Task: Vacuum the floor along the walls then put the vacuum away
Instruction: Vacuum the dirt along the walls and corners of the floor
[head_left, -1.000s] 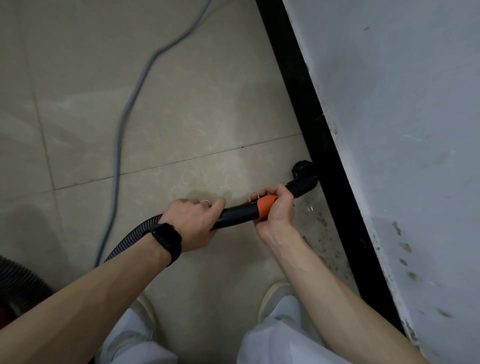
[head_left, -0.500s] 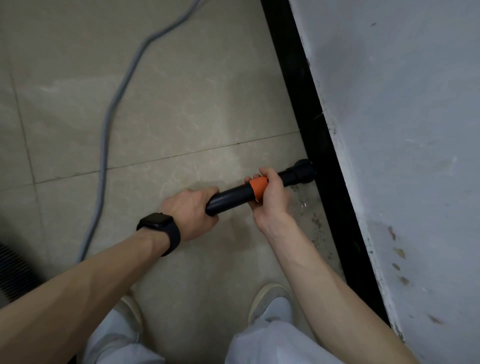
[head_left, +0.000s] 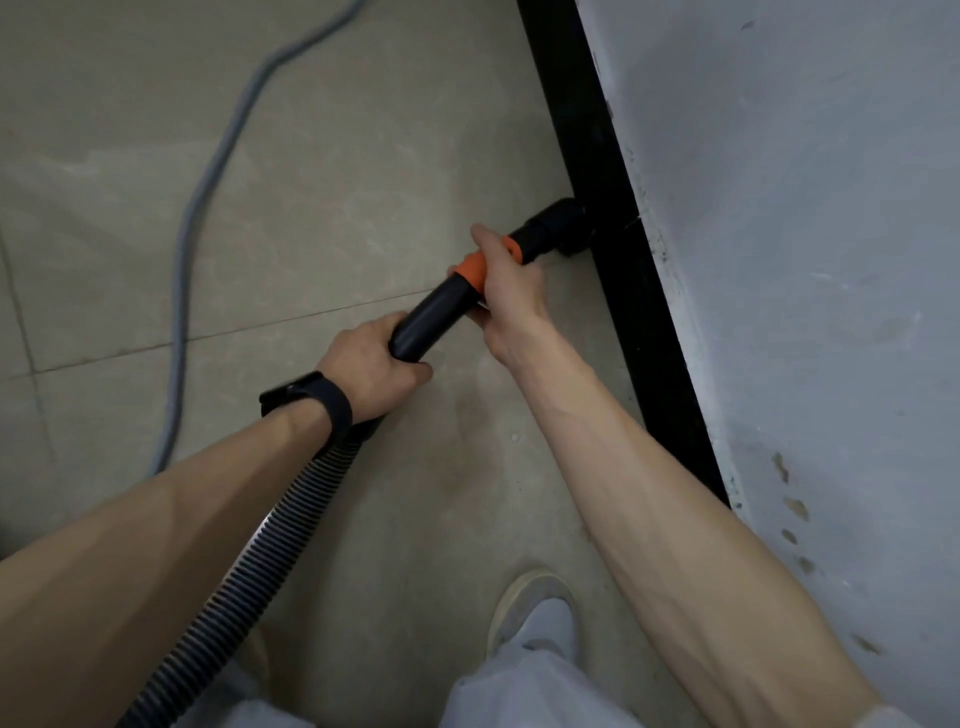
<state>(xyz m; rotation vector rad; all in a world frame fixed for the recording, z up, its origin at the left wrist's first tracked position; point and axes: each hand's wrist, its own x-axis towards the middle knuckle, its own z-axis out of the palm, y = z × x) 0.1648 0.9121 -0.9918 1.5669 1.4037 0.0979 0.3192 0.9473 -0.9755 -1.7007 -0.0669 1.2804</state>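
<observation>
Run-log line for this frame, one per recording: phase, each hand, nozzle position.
phase: vacuuming along wall | left hand: grips black wand | right hand: grips orange collar | nozzle: at black baseboard | grey cord: on floor

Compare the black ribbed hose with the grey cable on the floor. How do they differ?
The ribbed hose is black and looks thick; the grey cable is pale and thinner. The hose has ridges; the cable looks smooth. The hose runs up to the left hand, which grips the wand; the cable lies on the floor, touched by no hand. Both are long and flexible.
</observation>
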